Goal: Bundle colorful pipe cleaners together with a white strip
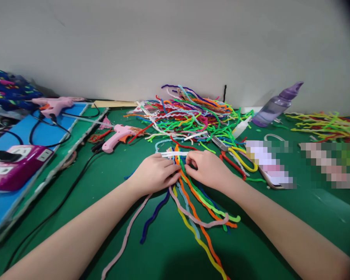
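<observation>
Strands run between left grip and right grip (ends splayed).

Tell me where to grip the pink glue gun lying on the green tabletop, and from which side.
Probably by the handle, from the near side, with the left hand: the pink glue gun lies with its handle angled toward the person, clear of the fuzzy strands, while its nozzle points right, toward them.

Both forearms angle inward, left fingers and right fingers curled close together.
</observation>
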### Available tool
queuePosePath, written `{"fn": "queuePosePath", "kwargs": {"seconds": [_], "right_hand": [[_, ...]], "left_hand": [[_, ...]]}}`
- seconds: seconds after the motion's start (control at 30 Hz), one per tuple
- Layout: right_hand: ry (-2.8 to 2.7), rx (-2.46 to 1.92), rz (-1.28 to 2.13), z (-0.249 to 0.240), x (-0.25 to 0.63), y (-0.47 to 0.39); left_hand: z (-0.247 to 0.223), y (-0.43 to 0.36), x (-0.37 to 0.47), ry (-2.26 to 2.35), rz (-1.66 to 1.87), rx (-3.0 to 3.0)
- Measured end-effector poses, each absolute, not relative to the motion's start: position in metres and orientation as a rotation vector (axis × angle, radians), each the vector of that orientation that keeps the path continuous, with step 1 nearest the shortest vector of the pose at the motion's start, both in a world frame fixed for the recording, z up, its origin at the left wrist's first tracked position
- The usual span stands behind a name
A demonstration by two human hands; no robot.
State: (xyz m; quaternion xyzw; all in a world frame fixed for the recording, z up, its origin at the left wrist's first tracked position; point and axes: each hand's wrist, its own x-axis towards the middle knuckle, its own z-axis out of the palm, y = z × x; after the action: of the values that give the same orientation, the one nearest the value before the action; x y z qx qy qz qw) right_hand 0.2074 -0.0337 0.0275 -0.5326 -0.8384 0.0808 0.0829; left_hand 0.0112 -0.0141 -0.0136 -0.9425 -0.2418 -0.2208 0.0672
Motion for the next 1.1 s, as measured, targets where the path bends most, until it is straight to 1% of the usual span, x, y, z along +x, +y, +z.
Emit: {"fn": "queuePosePath", "kwargs": {"seconds": [0.1, 0.3, 0.43, 0.57, 0.73, 1.1], "right_hand": [[-2.57, -1.636, 0.324, 0.032, 0.207, -0.039], [-2.722, -1.742, 0.223, 0.04, 0.205, -0.047], [-2.832, -1.73, 0.241, 0.053, 0.206, -0.051], [-2.916, -1.68, 0.311, 0.06, 0.206, -0.052], [-2.92, -1.671, 0.324, 0.059, 0.205, -0.05], [-2.894, -1.556, 0.373, 0.048, 0.207, -0.05]], "left_hand": [[-0.014, -0.013, 0.011, -0.72, -0.648, -2.862], [-0.013, -0.013, 0.01, -0.628, -0.646, -2.898], [-0.01, -0.014, 0.01, -0.515, -0.607, -2.986], [-0.008, -0.016, 0.011, -0.496, -0.552, -3.033], [-0.007, -0.016, 0.011, -0.475, -0.518, -3.061], [-0.011, -0.015, 0.009, -0.532, -0.583, -3.068]]}}
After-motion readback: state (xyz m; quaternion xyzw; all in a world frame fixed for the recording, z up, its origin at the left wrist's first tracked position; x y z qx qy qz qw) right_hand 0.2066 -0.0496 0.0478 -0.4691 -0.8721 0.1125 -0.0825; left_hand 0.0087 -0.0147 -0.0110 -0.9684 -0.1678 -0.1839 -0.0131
